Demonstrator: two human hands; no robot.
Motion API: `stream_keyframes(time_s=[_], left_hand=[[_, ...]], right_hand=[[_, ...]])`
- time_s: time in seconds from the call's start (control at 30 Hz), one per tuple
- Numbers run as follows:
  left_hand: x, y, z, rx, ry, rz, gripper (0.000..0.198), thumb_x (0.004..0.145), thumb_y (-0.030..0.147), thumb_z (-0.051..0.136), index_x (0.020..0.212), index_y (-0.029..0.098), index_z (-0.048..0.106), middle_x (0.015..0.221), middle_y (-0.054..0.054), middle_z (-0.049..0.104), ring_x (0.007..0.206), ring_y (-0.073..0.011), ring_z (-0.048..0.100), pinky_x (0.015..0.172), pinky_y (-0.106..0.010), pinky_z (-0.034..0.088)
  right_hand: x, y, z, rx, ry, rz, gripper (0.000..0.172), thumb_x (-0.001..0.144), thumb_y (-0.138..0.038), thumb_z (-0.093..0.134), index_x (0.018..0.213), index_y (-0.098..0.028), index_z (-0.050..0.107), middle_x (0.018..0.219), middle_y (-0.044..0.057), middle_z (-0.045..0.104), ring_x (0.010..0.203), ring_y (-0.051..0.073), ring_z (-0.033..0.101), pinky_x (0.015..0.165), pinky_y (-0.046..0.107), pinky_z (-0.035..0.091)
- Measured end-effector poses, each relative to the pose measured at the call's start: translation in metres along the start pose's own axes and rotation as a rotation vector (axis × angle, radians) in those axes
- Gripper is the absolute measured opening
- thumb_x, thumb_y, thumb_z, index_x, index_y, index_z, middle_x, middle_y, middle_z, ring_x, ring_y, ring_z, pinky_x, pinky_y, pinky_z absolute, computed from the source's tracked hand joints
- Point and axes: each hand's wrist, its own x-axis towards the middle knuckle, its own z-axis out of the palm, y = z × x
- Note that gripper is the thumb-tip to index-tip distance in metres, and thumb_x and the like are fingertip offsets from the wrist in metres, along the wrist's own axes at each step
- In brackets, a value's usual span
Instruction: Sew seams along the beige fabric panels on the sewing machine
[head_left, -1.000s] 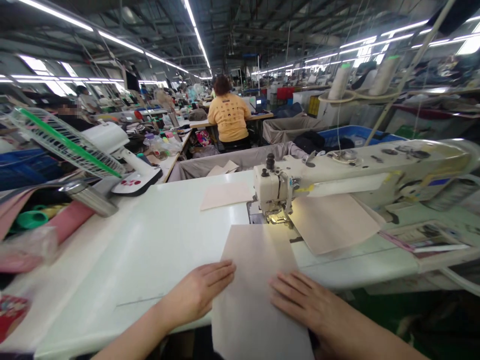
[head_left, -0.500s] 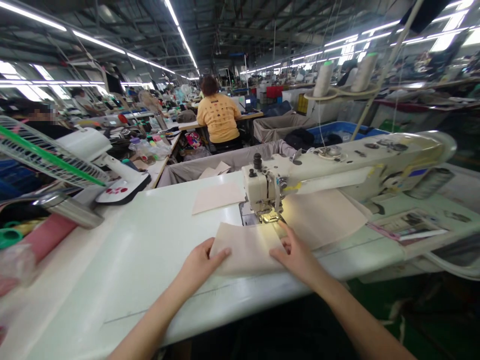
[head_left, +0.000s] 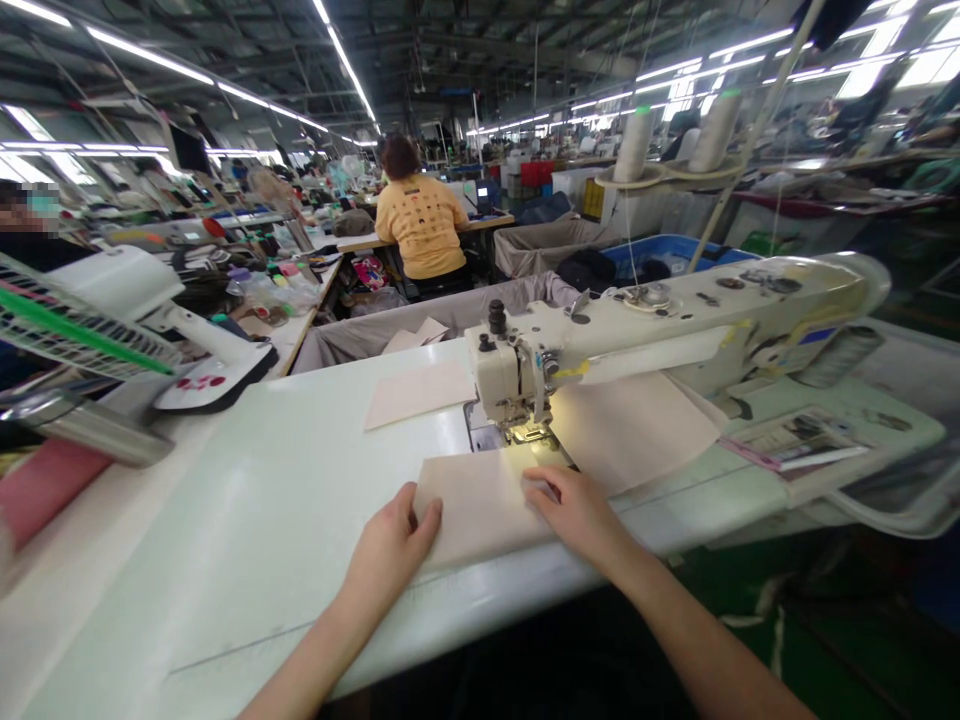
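Observation:
A folded beige fabric piece (head_left: 472,505) lies on the pale sewing table (head_left: 300,500), just in front of the lit presser foot of the sewing machine (head_left: 517,375). My left hand (head_left: 397,535) grips its left edge, thumb on top and the other fingers partly hidden. My right hand (head_left: 566,505) pinches the piece near its right edge, close to the needle plate. More beige fabric (head_left: 637,430) lies under the machine arm at the right. Another flat beige piece (head_left: 420,393) rests left of the machine head.
A white fan (head_left: 217,360) and a metal flask (head_left: 90,425) stand at the left. Behind the table is a cloth-lined bin (head_left: 345,345). Thread cones (head_left: 634,145) rise behind the machine, and a small tray (head_left: 799,440) sits at the right. A person in a yellow shirt (head_left: 424,225) sits ahead.
The view has shifted slightly to the right. The fabric piece now lies flatter and its left corner has come down. My right hand has drawn back from beside the presser foot onto the fabric.

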Motion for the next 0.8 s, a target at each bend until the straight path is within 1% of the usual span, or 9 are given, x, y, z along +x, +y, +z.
stream_keyframes(time_s=[0.27,0.43,0.5,0.57,0.6,0.67,0.7,0.73,0.8], left_hand=[[0.002,-0.002,0.002,0.044,0.005,0.019,0.025,0.093,0.043,0.04,0.075,0.025,0.041,0.061,0.0,0.058,0.059,-0.022,0.06,0.058,-0.029,0.037],[0.001,0.004,0.001,0.184,-0.036,0.016,0.023,0.097,0.039,0.041,0.083,0.023,0.049,0.066,-0.002,0.063,0.065,-0.0232,0.066,0.06,-0.029,0.042],[0.0,0.008,-0.001,0.295,-0.052,0.004,0.022,0.097,0.038,0.043,0.092,0.02,0.054,0.076,-0.006,0.067,0.07,-0.0255,0.068,0.062,-0.032,0.047],[-0.001,0.01,-0.001,0.379,0.043,0.04,0.025,0.095,0.033,0.047,0.109,0.016,0.058,0.098,-0.013,0.07,0.083,-0.0311,0.071,0.068,-0.039,0.054],[0.0,0.011,0.0,0.389,0.128,0.101,0.031,0.092,0.029,0.049,0.119,0.015,0.056,0.112,-0.018,0.067,0.096,-0.035,0.069,0.075,-0.045,0.056],[0.004,0.015,0.006,0.324,0.257,0.328,0.05,0.087,0.017,0.05,0.137,0.014,0.048,0.139,-0.021,0.055,0.125,-0.0391,0.057,0.096,-0.054,0.052],[0.006,0.018,0.012,0.256,0.259,0.463,0.057,0.086,0.012,0.048,0.142,0.016,0.044,0.147,-0.019,0.049,0.135,-0.0369,0.049,0.105,-0.055,0.047],[0.008,0.021,0.018,0.181,0.22,0.587,0.06,0.086,0.009,0.046,0.145,0.017,0.042,0.152,-0.017,0.045,0.14,-0.0332,0.044,0.111,-0.052,0.043],[0.012,0.029,0.032,0.077,0.089,0.721,0.056,0.092,0.012,0.045,0.148,0.017,0.041,0.155,-0.015,0.043,0.142,-0.0267,0.043,0.114,-0.046,0.042]], right_hand=[[0.001,0.002,0.001,0.002,0.01,0.014,0.026,0.088,-0.018,0.058,0.109,-0.018,0.073,0.112,0.008,0.075,0.101,0.022,0.07,0.093,0.035,0.051],[0.003,-0.002,0.0,-0.035,-0.001,0.037,0.025,0.089,-0.017,0.058,0.109,-0.018,0.073,0.111,0.008,0.075,0.097,0.021,0.07,0.091,0.034,0.051],[0.002,-0.007,-0.002,-0.116,-0.011,0.019,0.023,0.09,-0.018,0.058,0.107,-0.02,0.073,0.106,0.007,0.074,0.094,0.021,0.07,0.089,0.033,0.052],[-0.001,-0.011,-0.007,-0.267,0.003,-0.052,0.017,0.09,-0.02,0.059,0.099,-0.022,0.074,0.103,0.008,0.072,0.095,0.022,0.068,0.089,0.035,0.053],[-0.004,-0.011,-0.009,-0.344,0.022,-0.112,0.014,0.09,-0.02,0.061,0.095,-0.022,0.074,0.107,0.009,0.07,0.099,0.025,0.066,0.091,0.038,0.052],[-0.008,-0.009,-0.011,-0.438,0.063,-0.257,0.01,0.088,-0.019,0.064,0.094,-0.021,0.072,0.123,0.013,0.065,0.115,0.03,0.06,0.098,0.045,0.05],[-0.009,-0.006,-0.011,-0.443,0.073,-0.323,0.012,0.088,-0.017,0.065,0.097,-0.021,0.071,0.13,0.013,0.062,0.121,0.031,0.057,0.102,0.047,0.048],[-0.01,-0.002,-0.011,-0.428,0.071,-0.374,0.016,0.088,-0.016,0.064,0.102,-0.02,0.07,0.133,0.013,0.06,0.124,0.031,0.055,0.105,0.047,0.047],[-0.01,0.007,-0.007,-0.375,0.048,-0.424,0.024,0.09,-0.015,0.06,0.112,-0.02,0.067,0.13,0.013,0.063,0.122,0.029,0.058,0.105,0.047,0.049]])
